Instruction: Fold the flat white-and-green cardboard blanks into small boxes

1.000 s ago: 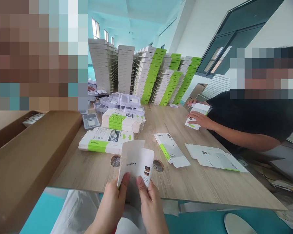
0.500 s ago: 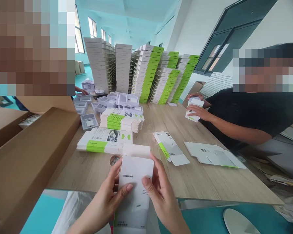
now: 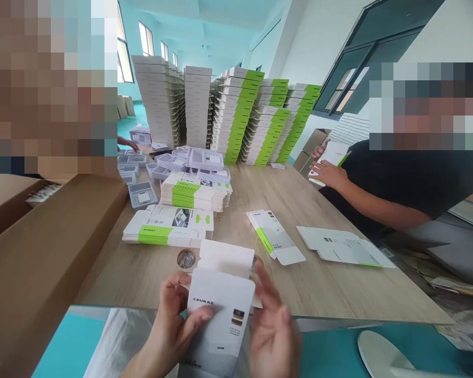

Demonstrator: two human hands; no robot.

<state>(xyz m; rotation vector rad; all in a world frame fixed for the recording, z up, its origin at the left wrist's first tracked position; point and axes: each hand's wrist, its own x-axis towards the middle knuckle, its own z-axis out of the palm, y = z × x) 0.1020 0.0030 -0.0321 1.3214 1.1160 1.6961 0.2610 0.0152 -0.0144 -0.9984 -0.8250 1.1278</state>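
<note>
A white cardboard box printed "CEUKAZ" is tilted in front of me at the table's near edge, its top flap standing up. My left hand grips its left side, thumb across the front. Along the right side, my right hand is open with fingers apart and slightly blurred; whether its fingertips touch the box I cannot tell. Beyond the box lies a stack of flat white and green cartons. One flat carton is to the right of that stack, and a larger unfolded carton lies farther right.
Tall stacks of boxes stand at the back. Clear plastic trays sit behind another carton pile. A big brown cardboard box flanks the left. At right, a co-worker holds a white box. A round stool is below the table.
My right hand has let go of the box front and its fingers have spread to the right. The box has tilted and dropped slightly. The co-worker's box has shifted right and turned.
</note>
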